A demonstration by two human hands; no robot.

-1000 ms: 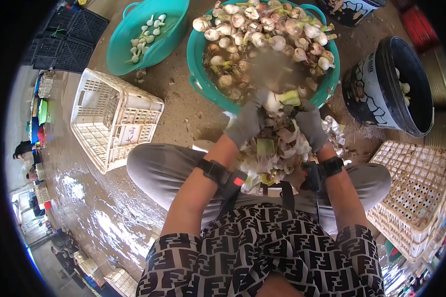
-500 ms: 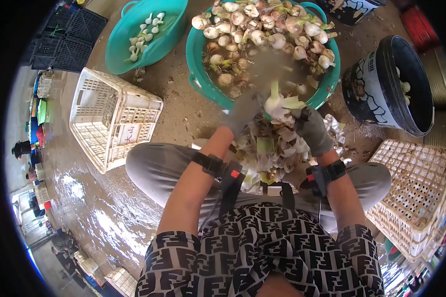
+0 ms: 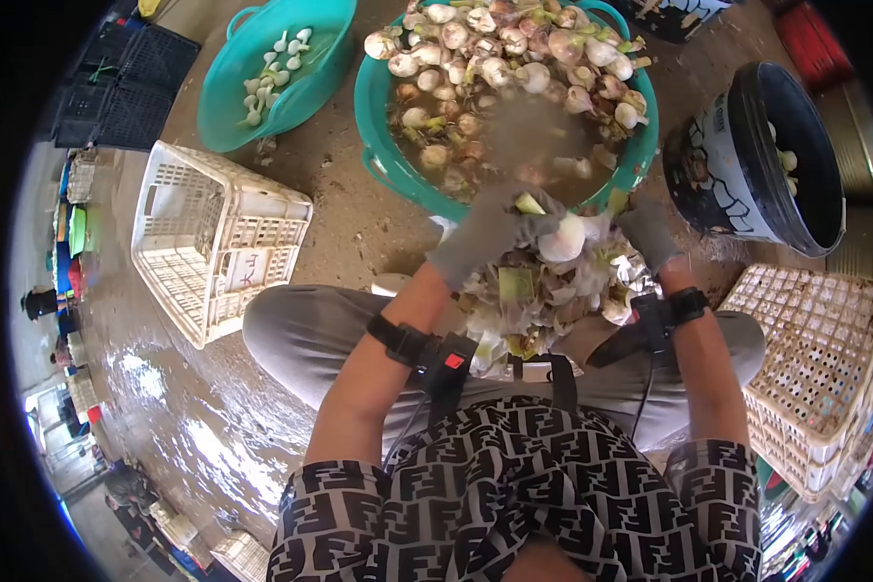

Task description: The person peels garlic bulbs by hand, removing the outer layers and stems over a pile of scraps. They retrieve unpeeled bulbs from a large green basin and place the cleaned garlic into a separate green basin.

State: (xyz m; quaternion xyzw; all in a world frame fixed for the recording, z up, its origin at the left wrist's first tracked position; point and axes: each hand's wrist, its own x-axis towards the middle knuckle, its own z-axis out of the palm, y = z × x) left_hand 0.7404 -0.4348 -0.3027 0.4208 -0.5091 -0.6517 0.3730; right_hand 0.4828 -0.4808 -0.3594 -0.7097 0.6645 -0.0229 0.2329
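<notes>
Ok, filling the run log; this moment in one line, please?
left hand: holding white bulb; right hand: at green leaf piece; below: peelings; ahead: teal tub with bulbs

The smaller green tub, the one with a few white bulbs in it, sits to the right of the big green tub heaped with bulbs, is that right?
Not quite: the side is wrong. The head view shows the smaller green tub, with its few white bulbs, to the left of the big green tub with its heap of bulbs.
</notes>
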